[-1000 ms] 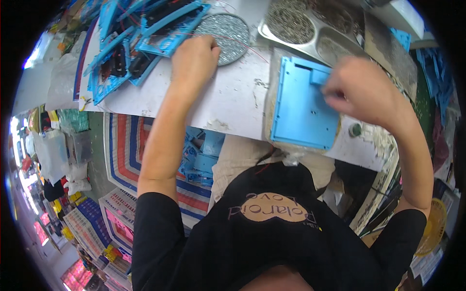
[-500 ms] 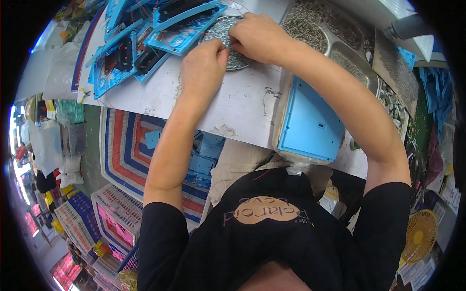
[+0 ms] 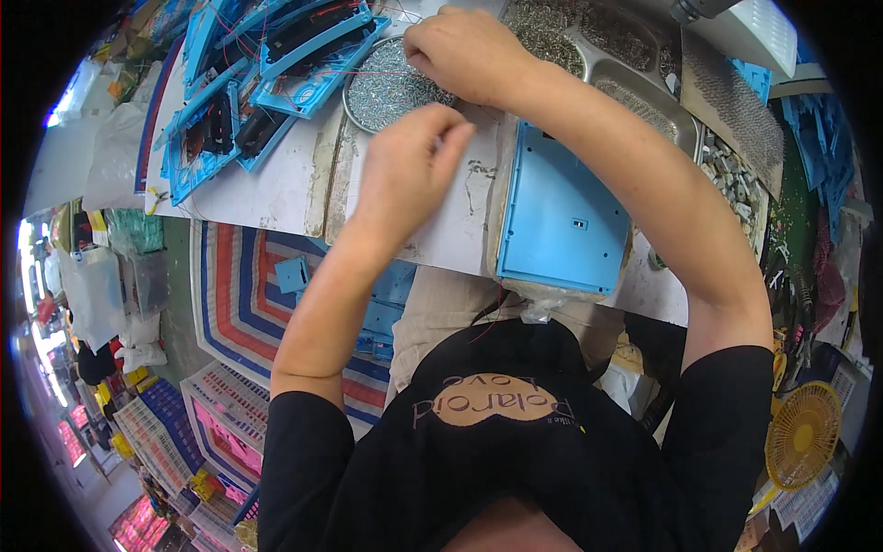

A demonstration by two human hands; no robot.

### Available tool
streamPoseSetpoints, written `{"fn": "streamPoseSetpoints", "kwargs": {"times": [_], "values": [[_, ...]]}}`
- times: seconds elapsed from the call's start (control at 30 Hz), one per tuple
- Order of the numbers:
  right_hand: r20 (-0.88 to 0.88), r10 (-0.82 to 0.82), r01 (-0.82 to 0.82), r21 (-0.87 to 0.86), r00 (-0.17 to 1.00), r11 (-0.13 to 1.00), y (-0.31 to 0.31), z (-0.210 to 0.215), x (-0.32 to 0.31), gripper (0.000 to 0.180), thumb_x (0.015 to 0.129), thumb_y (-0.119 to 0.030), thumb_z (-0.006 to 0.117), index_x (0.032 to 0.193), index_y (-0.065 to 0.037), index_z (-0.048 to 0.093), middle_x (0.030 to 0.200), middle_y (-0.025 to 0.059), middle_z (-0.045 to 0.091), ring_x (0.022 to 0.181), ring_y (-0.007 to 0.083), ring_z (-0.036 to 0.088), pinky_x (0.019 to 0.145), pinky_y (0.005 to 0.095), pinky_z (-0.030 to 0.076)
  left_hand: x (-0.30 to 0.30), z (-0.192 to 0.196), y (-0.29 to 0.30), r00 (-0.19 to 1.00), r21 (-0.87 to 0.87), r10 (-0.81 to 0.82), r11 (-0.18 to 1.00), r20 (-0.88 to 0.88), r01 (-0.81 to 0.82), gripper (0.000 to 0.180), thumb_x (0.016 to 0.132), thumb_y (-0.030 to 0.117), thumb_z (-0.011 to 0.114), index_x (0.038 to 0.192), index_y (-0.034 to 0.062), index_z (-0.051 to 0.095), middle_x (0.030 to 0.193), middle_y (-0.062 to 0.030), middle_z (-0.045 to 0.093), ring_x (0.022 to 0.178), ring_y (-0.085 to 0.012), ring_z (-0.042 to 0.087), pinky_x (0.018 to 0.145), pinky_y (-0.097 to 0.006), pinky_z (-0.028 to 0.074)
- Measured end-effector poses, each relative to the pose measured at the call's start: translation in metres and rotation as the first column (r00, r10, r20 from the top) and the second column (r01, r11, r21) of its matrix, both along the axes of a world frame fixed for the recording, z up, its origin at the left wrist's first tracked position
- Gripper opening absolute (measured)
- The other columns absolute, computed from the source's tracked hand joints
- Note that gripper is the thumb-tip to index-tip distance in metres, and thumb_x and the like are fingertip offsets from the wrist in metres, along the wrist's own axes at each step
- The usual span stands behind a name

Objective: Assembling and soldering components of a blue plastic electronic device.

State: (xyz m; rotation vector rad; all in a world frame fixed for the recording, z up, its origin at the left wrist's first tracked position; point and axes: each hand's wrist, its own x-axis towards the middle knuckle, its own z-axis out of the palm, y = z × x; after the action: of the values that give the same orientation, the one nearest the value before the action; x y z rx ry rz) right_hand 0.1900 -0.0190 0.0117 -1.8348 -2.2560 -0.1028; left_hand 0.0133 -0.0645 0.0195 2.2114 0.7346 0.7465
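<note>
The tabletop (image 3: 276, 189) across the upper middle of the frame is white with grey-brown scuffs. On it, right of centre, lies a plain light-blue plastic panel (image 3: 561, 216). At the upper left, a pile of blue frames (image 3: 248, 83) shows black parts inside and thin red wires. The round dish (image 3: 391, 85) at the top centre is silver-grey, filled with shiny grey screws. The metal tray (image 3: 635, 69) at the upper right is dull silver. Lower left of centre, a woven sack (image 3: 235, 294) has red, white and blue stripes. The shirt (image 3: 515, 451) at the bottom is black with a tan heart print. A small fan (image 3: 802, 434) at the lower right is yellow.
</note>
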Motion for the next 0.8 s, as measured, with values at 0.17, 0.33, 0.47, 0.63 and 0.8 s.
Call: {"fn": "streamPoseSetpoints", "kwargs": {"times": [0.17, 0.33, 0.47, 0.63, 0.8], "values": [[-0.127, 0.098, -0.082, 0.130, 0.987, 0.988, 0.010, -0.006, -0.015, 0.014, 0.086, -0.018, 0.063, 0.088, -0.004, 0.066, 0.085, 0.0187, 0.071, 0.080, 0.0396, 0.069, 0.072, 0.0511, 0.054, -0.003, -0.015, -0.009, 0.997, -0.090, -0.009, 0.996, 0.073, 0.016, 0.011, 0.087, 0.009, 0.070, 0.092, 0.0004, 0.067, 0.082, -0.0133, 0.067, 0.074, -0.0230, 0.066, 0.067, -0.034, 0.052], [-0.130, 0.100, -0.104, -0.024, 0.986, 0.994, -0.006, -0.012, -0.003, 0.008, 0.080, -0.010, 0.065, 0.083, -0.004, 0.069, 0.081, 0.0221, 0.069, 0.078, 0.0410, 0.066, 0.072, 0.0536, 0.052, -0.010, -0.018, -0.024, 0.996, -0.223, 0.048, 0.974, 0.076, -0.030, 0.019, 0.084, 0.020, 0.074, 0.081, 0.0048, 0.064, 0.081, -0.0153, 0.065, 0.079, -0.0334, 0.064, 0.071, -0.045, 0.050], [-0.157, 0.258, -0.253, 0.052, 0.953, 0.966, -0.006, -0.013, -0.005, 0.007, 0.078, -0.006, 0.069, 0.081, 0.000, 0.072, 0.080, 0.0199, 0.067, 0.081, 0.0418, 0.062, 0.076, 0.0512, 0.049, -0.024, -0.010, -0.035, 0.990, -0.116, 0.123, 0.987, 0.067, -0.114, 0.024, 0.091, 0.024, 0.065, 0.079, 0.0040, 0.057, 0.080, -0.0170, 0.061, 0.079, -0.0391, 0.062, 0.069, -0.047, 0.048], [-0.301, 0.211, -0.235, -0.044, 0.930, 0.971, -0.012, 0.016, -0.025, 0.013, 0.078, -0.004, 0.071, 0.087, 0.003, 0.074, 0.078, 0.0212, 0.069, 0.075, 0.0382, 0.067, 0.073, 0.0457, 0.052, -0.043, -0.012, -0.055, 0.972, -0.140, 0.205, 0.972, 0.118, -0.188, 0.018, 0.092, 0.020, 0.063, 0.092, 0.0031, 0.055, 0.087, -0.0158, 0.061, 0.082, -0.0380, 0.063, 0.072, -0.047, 0.049], [-0.550, 0.048, -0.111, -0.082, 0.834, 0.990, -0.034, 0.056, -0.031, 0.015, 0.082, -0.007, 0.073, 0.084, 0.007, 0.070, 0.070, 0.0207, 0.067, 0.062, 0.0318, 0.065, 0.063, 0.0394, 0.050, -0.063, -0.013, -0.059, 0.960, -0.141, 0.172, 0.980, 0.220, -0.143, 0.017, 0.090, 0.016, 0.066, 0.085, 0.0024, 0.057, 0.081, -0.0149, 0.061, 0.079, -0.0348, 0.064, 0.072, -0.046, 0.049]]}}
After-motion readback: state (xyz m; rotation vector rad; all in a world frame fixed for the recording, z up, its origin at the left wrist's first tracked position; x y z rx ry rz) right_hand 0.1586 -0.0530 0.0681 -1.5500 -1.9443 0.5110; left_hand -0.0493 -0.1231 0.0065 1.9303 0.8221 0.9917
